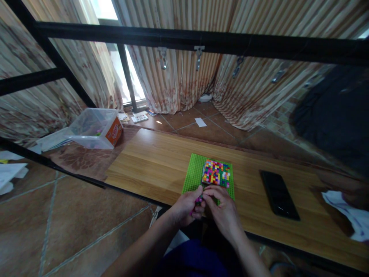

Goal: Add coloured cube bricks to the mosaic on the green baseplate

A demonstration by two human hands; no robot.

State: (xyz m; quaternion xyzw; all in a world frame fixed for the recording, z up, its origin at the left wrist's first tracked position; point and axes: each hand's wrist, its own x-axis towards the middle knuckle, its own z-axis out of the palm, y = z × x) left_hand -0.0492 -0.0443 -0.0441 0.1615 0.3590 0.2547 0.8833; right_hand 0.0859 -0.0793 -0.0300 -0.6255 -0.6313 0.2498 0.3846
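Observation:
A green studded baseplate (193, 173) lies on the wooden table, with a block of many-coloured toy bricks (216, 173) built up on it. At the plate's near edge my left hand (188, 206) is closed around several small toy bricks (198, 199), some pink or purple and some green. My right hand (220, 204) meets it there, thumb and fingertips pinched together against those bricks. What exactly sits between the right fingertips is too small to make out.
On the wooden table (152, 161), a black phone (279, 194) lies to the right, near crumpled white paper (346, 213). A clear plastic box (95, 123) stands on the floor at left. A black metal bar (178, 36) crosses ahead, with hanging clips (198, 57).

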